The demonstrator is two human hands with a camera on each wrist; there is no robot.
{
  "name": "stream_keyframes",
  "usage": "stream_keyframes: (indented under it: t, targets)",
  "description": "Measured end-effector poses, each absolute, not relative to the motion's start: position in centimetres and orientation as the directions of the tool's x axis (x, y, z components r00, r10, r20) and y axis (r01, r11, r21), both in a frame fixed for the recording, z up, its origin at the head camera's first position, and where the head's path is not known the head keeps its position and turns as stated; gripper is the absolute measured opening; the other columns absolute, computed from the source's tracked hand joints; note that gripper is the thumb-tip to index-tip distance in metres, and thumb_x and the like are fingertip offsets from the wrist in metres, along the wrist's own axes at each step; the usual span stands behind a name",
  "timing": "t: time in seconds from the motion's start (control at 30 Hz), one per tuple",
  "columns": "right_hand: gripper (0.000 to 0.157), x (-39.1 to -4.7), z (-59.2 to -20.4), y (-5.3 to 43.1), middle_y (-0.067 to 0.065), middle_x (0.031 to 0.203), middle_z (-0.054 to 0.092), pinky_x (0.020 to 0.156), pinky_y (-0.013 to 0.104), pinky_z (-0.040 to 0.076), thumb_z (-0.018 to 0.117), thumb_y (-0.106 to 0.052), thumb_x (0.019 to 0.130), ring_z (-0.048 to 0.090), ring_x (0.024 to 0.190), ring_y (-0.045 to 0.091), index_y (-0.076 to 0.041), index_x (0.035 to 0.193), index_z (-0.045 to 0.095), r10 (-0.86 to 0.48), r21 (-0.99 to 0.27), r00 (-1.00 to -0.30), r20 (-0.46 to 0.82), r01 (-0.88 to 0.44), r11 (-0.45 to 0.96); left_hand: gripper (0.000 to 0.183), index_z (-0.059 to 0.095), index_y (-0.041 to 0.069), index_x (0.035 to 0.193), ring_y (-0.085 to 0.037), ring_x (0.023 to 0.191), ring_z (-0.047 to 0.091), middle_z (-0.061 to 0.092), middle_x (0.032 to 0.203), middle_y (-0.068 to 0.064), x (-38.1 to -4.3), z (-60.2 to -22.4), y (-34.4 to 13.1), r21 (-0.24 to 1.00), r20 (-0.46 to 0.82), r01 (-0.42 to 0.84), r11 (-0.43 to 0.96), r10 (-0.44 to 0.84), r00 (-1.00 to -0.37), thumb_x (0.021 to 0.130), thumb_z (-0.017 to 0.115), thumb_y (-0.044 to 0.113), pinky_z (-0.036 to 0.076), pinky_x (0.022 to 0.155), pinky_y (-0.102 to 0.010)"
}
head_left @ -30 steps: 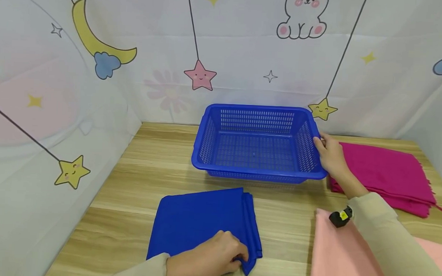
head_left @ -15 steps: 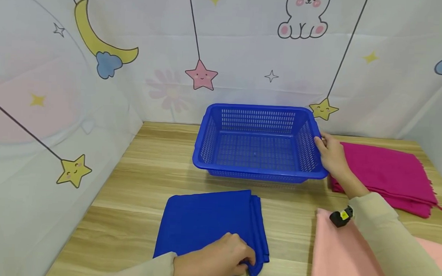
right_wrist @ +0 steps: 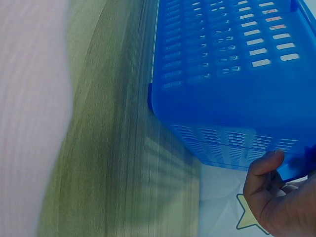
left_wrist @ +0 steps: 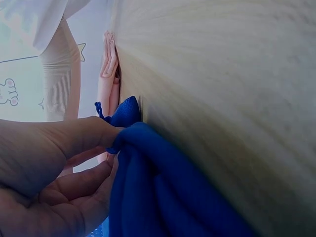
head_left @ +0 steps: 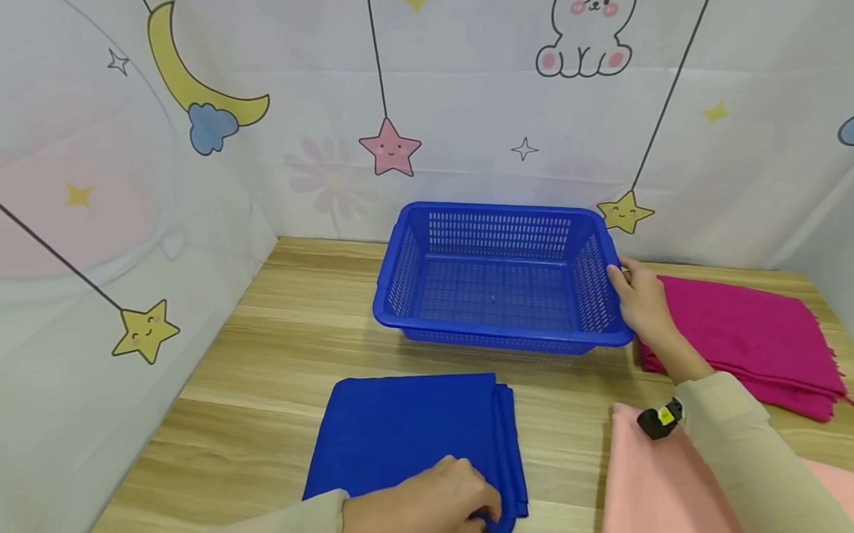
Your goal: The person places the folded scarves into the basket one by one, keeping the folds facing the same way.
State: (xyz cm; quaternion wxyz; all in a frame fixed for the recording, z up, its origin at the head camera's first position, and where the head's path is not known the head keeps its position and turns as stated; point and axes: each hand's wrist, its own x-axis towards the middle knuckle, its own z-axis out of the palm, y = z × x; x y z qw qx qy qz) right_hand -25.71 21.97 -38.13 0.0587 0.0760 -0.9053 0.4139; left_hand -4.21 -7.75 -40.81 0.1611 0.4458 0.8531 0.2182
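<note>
One folded blue cloth (head_left: 408, 433), seven o'clock from the boxy blue plastic basket (head_left: 503, 332) gripped by the right hand (head_left: 638, 301), is pinched by the left hand (head_left: 436, 501); folds could be undone by corner tugs.

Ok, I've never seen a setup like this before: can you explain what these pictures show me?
There is no machine: these are a person's bare left hand and right hand. The wide picture comes from a head-worn camera looking forward and down. The other two come from a camera on each wrist, close to that hand's work, so they look turned sideways.

On the wood-grain table lie a folded royal-blue cloth, a light-pink cloth partly hidden by the right sleeve, and a folded magenta cloth with a fringed edge. Toward the back is a perforated blue plastic basket.

The left hand pinches the royal-blue cloth near one corner; the right hand grips the basket's right end by its rim.
</note>
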Motion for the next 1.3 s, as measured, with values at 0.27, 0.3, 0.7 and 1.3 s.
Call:
stream_keyframes:
  t: [0.27,0.3,0.7,1.3]
  targets:
    - [0.052,-25.75,-38.11,21.95,0.034,0.104,0.065,0.059,0.013,0.049,0.037,-0.024,0.11,0.067,0.08,0.032,0.018,0.141,0.04,-0.088,-0.746,-0.981,0.171,-0.188,0.639,0.015,0.077,0.013,0.099,0.013,0.077,0.053,0.071,0.093,0.012,-3.91,-40.72,-7.41,0.519,-0.132,0.678,0.522,0.832,-0.539,0.089,0.071,0.004,0.044,0.067,-0.006]
    - [0.052,-25.74,-38.11,21.95,0.034,0.103,0.065,0.059,0.013,0.049,0.037,-0.024,0.11,0.067,0.08,0.03,0.018,0.141,0.04,-0.088,-0.745,-0.981,0.171,-0.187,0.641,0.015,0.077,0.013,0.099,0.013,0.077,0.053,0.071,0.093,0.012,-3.87,-40.69,-7.39,0.517,-0.134,0.679,0.521,0.833,-0.537,0.089,0.071,0.004,0.044,0.066,-0.006]
    - [0.053,-25.67,-38.24,21.96,0.034,0.107,0.064,0.065,0.019,0.051,0.036,-0.025,0.11,0.066,0.087,0.035,0.018,0.142,0.039,-0.08,-0.742,-0.983,0.163,-0.176,0.647,0.016,0.076,0.013,0.107,0.011,0.069,0.053,0.071,0.094,0.012,-3.57,-40.51,-7.24,0.612,-0.259,0.555,0.564,0.805,-0.533,0.093,0.07,0.006,0.044,0.061,-0.006]
    - [0.057,-25.7,-37.96,22.1,0.038,0.114,0.061,0.065,0.02,0.055,0.036,-0.029,0.11,0.066,0.092,0.041,0.018,0.144,0.035,-0.093,-0.784,-0.99,0.11,-0.144,0.603,0.013,0.075,0.013,0.103,0.01,0.076,0.051,0.066,0.09,0.012,-3.53,-40.57,-7.8,0.555,-0.137,0.66,0.507,0.838,-0.528,0.09,0.076,0.015,0.042,0.066,-0.004]
